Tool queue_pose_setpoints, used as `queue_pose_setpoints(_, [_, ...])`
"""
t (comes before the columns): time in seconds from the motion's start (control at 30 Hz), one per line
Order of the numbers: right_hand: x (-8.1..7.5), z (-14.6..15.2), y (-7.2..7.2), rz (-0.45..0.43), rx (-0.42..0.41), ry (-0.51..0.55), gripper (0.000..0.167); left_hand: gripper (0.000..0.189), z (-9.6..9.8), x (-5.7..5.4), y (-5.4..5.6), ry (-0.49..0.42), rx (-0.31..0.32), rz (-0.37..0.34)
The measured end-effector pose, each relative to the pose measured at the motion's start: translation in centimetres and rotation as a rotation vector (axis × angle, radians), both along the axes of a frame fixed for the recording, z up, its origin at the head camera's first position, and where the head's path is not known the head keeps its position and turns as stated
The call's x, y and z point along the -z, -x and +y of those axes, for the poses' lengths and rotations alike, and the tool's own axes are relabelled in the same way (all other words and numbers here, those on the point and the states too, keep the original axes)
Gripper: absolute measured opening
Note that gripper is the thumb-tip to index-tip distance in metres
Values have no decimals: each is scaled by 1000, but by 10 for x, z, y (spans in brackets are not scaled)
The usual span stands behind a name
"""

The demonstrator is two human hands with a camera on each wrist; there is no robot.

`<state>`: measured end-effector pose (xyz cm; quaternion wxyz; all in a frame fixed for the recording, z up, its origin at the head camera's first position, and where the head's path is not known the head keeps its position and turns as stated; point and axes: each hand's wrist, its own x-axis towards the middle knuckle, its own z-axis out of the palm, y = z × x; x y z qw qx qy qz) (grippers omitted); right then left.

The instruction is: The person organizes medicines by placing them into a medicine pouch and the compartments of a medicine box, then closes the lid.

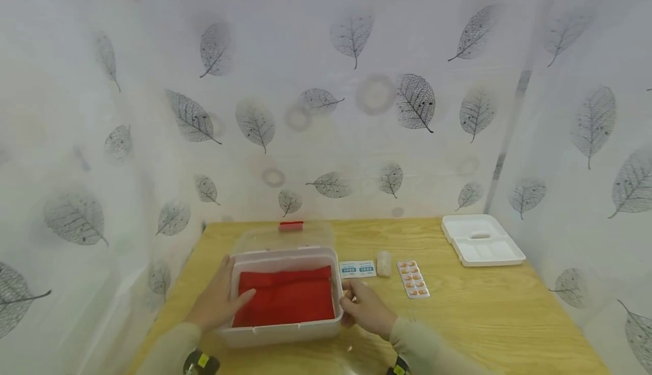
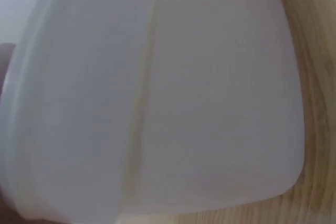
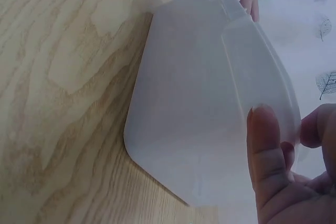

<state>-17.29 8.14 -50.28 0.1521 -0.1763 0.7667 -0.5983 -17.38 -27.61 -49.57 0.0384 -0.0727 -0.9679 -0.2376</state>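
A white translucent plastic storage box (image 1: pixel 285 335) stands on the table with its clear lid (image 1: pixel 311 235) swung open behind it. Inside lies a folded red cloth (image 1: pixel 287 298) that covers most of the bottom. My left hand (image 1: pixel 216 301) holds the box's left side, its thumb reaching over the rim above the cloth. The left wrist view is filled by the box's outer wall (image 2: pixel 215 98), with only a bit of the hand at the edge. At the right rim my right hand (image 1: pixel 368 309) pinches the wall, a digit (image 3: pixel 265 135) flat against its outside.
Right of the box lie a printed blue-and-white packet (image 1: pixel 357 269), a whitish roll (image 1: pixel 384 263) and a blister pack of orange capsules (image 1: pixel 413 279). A white divided tray (image 1: pixel 489 253) sits at the table's back right corner. Leaf-patterned curtains (image 1: pixel 326 137) enclose the wooden table (image 1: pixel 474 318).
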Motion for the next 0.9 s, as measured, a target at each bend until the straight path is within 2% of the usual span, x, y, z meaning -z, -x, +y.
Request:
queue_pose_setpoints(0.13, [3,-2,-8,2,26,37,31,95,0,3,4,-38,13,27])
queue_pose_setpoints(0.37, [6,-2,-13,12,68,52,32,94,2,10,5,-43,-38,11])
queue_pose_setpoints(0.47, [-2,-2,-17,29,78,45,29,93,4,9,5,-46,-49,3])
queue_pose_setpoints(0.67, [-29,2,-26,69,94,33,26,95,9,5,4,-27,-84,-48])
queue_pose_setpoints(0.77, [-33,3,-27,65,98,45,27,95,10,5,3,-34,-92,-54])
queue_pose_setpoints(0.9, [-27,3,-27,52,98,58,27,94,11,5,2,-39,-94,-50])
